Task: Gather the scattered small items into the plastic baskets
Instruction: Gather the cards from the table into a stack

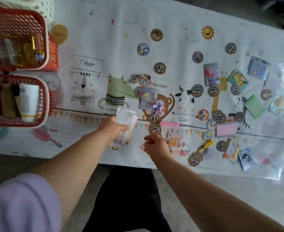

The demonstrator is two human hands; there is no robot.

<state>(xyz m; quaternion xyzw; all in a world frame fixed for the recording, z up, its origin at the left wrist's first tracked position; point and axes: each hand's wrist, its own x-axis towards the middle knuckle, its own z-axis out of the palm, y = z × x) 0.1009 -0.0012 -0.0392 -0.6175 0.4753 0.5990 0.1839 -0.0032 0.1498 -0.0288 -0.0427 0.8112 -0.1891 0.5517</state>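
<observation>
Two red plastic baskets stand at the table's left: the far basket (43, 27) holds snack packets, the near basket (46, 91) holds a white tube. My left hand (112, 127) grips a stack of pale cards (125, 120) near the table's front edge. My right hand (156, 146) reaches down over a small card (175, 139) with a ball chain, fingers curled on it; what it pinches is partly hidden. Round badges such as one (155, 128) just beyond my right hand, a purple figurine (158, 107) and several cards lie scattered to the right.
An animal-print cloth (87, 84) covers the table. A white basket (42, 7) sits at the far left corner. Clear plastic sleeves (272, 158) lie at the right end. A gold disc (59, 33) leans by the far red basket. The table's front edge runs near my legs.
</observation>
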